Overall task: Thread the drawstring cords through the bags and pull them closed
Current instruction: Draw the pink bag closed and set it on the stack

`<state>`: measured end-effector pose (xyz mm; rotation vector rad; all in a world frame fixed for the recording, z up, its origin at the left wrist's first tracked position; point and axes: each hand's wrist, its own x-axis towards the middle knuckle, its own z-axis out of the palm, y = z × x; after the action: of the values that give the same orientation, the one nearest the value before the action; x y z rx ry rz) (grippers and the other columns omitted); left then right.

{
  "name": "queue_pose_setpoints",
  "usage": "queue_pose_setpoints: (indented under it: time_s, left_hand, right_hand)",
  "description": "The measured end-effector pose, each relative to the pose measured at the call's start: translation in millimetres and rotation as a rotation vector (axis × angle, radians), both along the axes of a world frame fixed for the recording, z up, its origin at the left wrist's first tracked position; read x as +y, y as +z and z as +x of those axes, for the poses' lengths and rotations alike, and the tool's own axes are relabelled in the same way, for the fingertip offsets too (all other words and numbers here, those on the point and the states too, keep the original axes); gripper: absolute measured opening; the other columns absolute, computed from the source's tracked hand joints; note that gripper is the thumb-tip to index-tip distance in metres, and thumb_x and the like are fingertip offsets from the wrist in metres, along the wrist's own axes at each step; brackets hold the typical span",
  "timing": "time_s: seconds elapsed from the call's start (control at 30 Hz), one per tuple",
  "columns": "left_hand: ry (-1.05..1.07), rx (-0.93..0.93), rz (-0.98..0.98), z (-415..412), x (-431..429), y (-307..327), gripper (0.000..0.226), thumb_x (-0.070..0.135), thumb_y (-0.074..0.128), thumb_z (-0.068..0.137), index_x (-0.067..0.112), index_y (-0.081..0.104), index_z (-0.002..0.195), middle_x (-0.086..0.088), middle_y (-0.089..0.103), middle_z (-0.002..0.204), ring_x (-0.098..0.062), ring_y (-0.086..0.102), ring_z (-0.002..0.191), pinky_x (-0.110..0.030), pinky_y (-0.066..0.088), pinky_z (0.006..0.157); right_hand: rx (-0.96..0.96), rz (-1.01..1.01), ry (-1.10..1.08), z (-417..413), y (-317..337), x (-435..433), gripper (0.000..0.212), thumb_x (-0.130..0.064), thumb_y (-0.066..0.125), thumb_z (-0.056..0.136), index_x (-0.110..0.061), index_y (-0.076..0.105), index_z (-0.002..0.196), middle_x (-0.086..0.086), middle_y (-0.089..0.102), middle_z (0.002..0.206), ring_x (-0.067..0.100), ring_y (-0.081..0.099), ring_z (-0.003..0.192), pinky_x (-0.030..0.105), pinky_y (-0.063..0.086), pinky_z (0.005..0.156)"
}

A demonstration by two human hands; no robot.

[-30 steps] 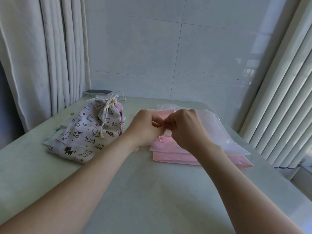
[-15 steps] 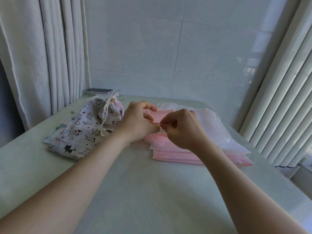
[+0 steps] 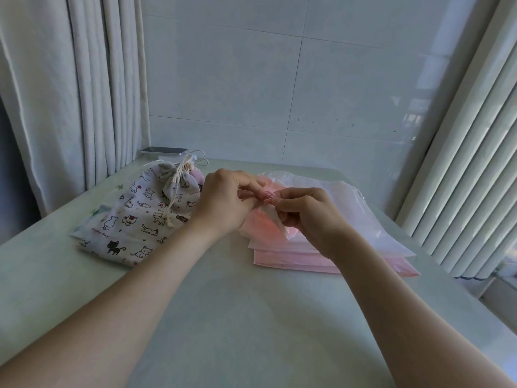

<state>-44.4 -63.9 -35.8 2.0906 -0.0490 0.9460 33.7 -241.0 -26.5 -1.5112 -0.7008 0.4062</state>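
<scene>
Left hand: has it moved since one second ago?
Yes. The left hand, pinching the pink bag, has shifted slightly left, toward the cat-print bag, which stayed near the phone.

A pale green table [image 3: 237, 317] meets a white tiled wall [image 3: 279, 79], between grey curtains [image 3: 70, 93] and vertical blinds [image 3: 470, 163].

Looks like a room in a home: pale pleated curtains [image 3: 84, 93] down the left edge, white vertical blinds [image 3: 461, 163] along the right, glossy wall tiles [image 3: 251, 79] across the top centre, a phone [image 3: 165, 150] with a cable [image 3: 202, 161] at the back left of a pale tabletop [image 3: 237, 317].
</scene>
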Motion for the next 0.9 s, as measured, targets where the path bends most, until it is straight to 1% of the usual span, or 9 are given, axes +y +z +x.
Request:
queue_pose_setpoints:
  time_s: [0.17, 0.3, 0.37, 0.47, 0.57, 0.63, 0.77, 0.83, 0.9]
  left_hand:
    - [-0.044, -0.024, 0.114, 1.2, -5.9, -3.2, 0.02, 0.012, 0.091, 0.08, 0.014, 0.085, 0.098, 0.0, 0.078, 0.113, -0.007, 0.075, 0.1, -0.029, 0.061, 0.094]
    - [-0.008, -0.036, 0.143, -1.3, -6.1, 0.3, 0.008, 0.019, 0.087, 0.084, 0.014, 0.082, 0.083, 0.001, 0.075, 0.11, -0.006, 0.072, 0.099, -0.025, 0.06, 0.091]
    - [0.008, 0.017, 0.115, -4.1, -8.4, 4.3, 0.021, 0.025, 0.069, 0.087, 0.01, 0.071, 0.073, 0.003, 0.068, 0.107, -0.004, 0.066, 0.095, -0.022, 0.054, 0.088]
    - [-0.028, 0.07, -0.103, -5.9, -9.3, 12.1, 0.036, 0.027, 0.048, 0.085, 0.0, 0.066, 0.069, -0.006, 0.07, 0.096, -0.006, 0.064, 0.089, -0.027, 0.045, 0.081]
    - [-0.131, 0.044, -0.492, -6.4, -8.0, 20.8, 0.034, 0.022, 0.049, 0.087, 0.002, 0.072, 0.071, -0.021, 0.076, 0.082, -0.03, 0.074, 0.08, -0.049, 0.057, 0.086]
    - [-0.173, 0.03, -0.633, -5.9, -6.5, 22.9, 0.037, 0.016, 0.051, 0.098, 0.004, 0.061, 0.065, -0.024, 0.075, 0.082, -0.036, 0.074, 0.071, -0.06, 0.058, 0.083]
    - [-0.154, 0.112, -0.715, -4.1, -7.5, 21.0, 0.034, 0.022, 0.045, 0.112, 0.003, 0.053, 0.085, -0.022, 0.067, 0.08, -0.024, 0.066, 0.056, -0.038, 0.06, 0.06]
    - [-0.131, 0.247, -0.706, -3.5, -5.5, 18.5, 0.033, 0.016, 0.042, 0.111, 0.008, 0.049, 0.08, -0.022, 0.047, 0.079, -0.017, 0.041, 0.043, -0.028, 0.04, 0.048]
    - [-0.106, 0.442, -0.63, -5.1, -2.0, 19.3, 0.031, 0.024, 0.047, 0.103, 0.011, 0.052, 0.075, -0.019, 0.041, 0.079, -0.016, 0.024, 0.042, -0.024, 0.023, 0.048]
  right_hand:
    - [0.068, 0.035, -0.043, 2.5, -0.1, -1.8, 0.012, 0.002, 0.067, 0.091, 0.01, 0.076, 0.092, 0.013, 0.057, 0.073, 0.027, 0.047, 0.075, 0.034, 0.037, 0.068]
    - [0.063, 0.021, -0.109, 3.0, 0.1, 0.1, 0.012, 0.001, 0.069, 0.091, 0.011, 0.076, 0.094, 0.015, 0.057, 0.075, 0.027, 0.047, 0.075, 0.034, 0.041, 0.065]
    - [0.037, 0.012, -0.148, 3.0, -0.3, 0.8, 0.011, -0.001, 0.071, 0.091, 0.009, 0.077, 0.092, 0.013, 0.058, 0.073, 0.026, 0.048, 0.073, 0.036, 0.04, 0.067]
    - [0.003, 0.012, -0.222, 5.1, 0.7, -1.4, 0.008, -0.002, 0.074, 0.09, 0.003, 0.08, 0.089, 0.007, 0.057, 0.067, 0.021, 0.049, 0.065, 0.034, 0.042, 0.066]
    - [-0.001, 0.025, -0.258, 6.7, 1.0, -2.4, 0.007, -0.002, 0.075, 0.089, -0.001, 0.081, 0.088, 0.004, 0.06, 0.064, 0.017, 0.051, 0.061, 0.031, 0.045, 0.064]
    - [-0.003, 0.024, -0.277, 7.2, 0.2, -1.1, 0.007, -0.002, 0.075, 0.089, -0.002, 0.081, 0.087, 0.003, 0.061, 0.063, 0.016, 0.052, 0.059, 0.03, 0.046, 0.063]
    - [-0.005, 0.025, -0.291, 8.1, -0.8, -1.0, 0.006, -0.004, 0.076, 0.089, -0.004, 0.082, 0.087, 0.005, 0.064, 0.067, 0.016, 0.054, 0.062, 0.032, 0.049, 0.066]
    - [-0.005, 0.021, -0.295, 8.1, -0.9, -2.0, 0.006, -0.004, 0.076, 0.089, -0.003, 0.082, 0.086, 0.005, 0.064, 0.067, 0.015, 0.054, 0.061, 0.032, 0.049, 0.066]
    - [-0.005, 0.017, -0.298, 7.7, -1.4, -2.2, 0.006, -0.004, 0.076, 0.089, -0.002, 0.081, 0.086, 0.004, 0.063, 0.066, 0.015, 0.053, 0.061, 0.031, 0.048, 0.066]
